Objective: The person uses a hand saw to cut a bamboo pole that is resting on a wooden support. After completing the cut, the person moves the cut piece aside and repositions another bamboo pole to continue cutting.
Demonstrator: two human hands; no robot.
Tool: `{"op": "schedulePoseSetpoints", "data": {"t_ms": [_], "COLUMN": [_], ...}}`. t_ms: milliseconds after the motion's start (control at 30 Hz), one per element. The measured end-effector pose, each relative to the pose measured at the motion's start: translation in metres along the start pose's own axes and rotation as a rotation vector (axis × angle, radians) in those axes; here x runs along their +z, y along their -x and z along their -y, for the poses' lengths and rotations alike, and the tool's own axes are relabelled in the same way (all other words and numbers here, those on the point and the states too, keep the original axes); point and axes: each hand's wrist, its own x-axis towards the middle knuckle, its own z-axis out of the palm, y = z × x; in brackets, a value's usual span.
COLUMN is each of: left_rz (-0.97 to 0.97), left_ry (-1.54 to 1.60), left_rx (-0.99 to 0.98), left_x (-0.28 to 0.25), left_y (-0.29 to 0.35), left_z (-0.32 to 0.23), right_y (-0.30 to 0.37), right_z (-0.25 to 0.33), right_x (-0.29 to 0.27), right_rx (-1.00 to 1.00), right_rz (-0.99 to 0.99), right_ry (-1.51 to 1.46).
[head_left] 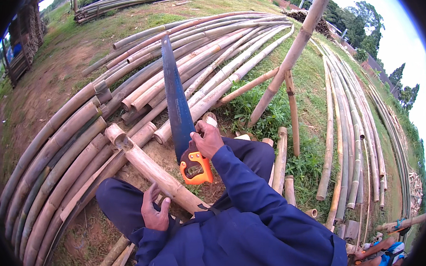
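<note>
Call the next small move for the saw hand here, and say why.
Probably lower the blue-bladed handsaw with the orange handle onto the pale cut bamboo pole. The right hand holds the saw by its handle with the blade raised, pointing away and clear of the pole, while the left hand grips the pole resting across the person's lap. The pole looks steadied, but no cut has started.

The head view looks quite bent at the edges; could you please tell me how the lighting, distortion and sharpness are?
Head view: soft, even daylight with no hard shadows; the sky is blown out white; fisheye bending curves the bamboo poles toward a black rim; the saw, right hand and left hand at the centre are sharp, with no motion blur.
</note>
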Motion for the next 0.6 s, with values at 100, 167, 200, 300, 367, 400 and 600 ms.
{"op": "schedulePoseSetpoints", "data": {"t_ms": [100, 167, 200, 300, 367, 400, 600], "left_rz": [-0.009, 0.000, 0.044, 0.163, 0.165, 0.181, 0.088], "left_ry": [0.282, 0.495, 0.531, 0.800, 0.893, 0.936, 1.116], "left_rx": [-0.180, -0.312, -0.348, -0.430, -0.400, -0.380, -0.351], "left_x": [0.021, 0.019, 0.018, 0.016, 0.019, 0.020, 0.040], "left_y": [-0.001, 0.003, 0.004, 0.002, -0.004, -0.007, -0.012], "left_z": [0.024, 0.035, 0.036, 0.032, 0.023, 0.014, -0.011], "right_y": [-0.003, 0.001, 0.003, -0.004, -0.002, 0.000, 0.003], "right_z": [-0.002, 0.010, 0.021, 0.030, 0.043, 0.049, 0.054], "right_x": [0.003, -0.003, -0.009, -0.012, -0.010, -0.010, -0.009], "right_rx": [0.041, 0.109, 0.105, 0.126, 0.164, 0.189, 0.202], "right_rz": [-0.005, -0.014, -0.012, -0.056, -0.069, -0.079, -0.104], "right_ry": [-0.203, -0.348, -0.497, -0.576, -0.661, -0.700, -0.810]}}
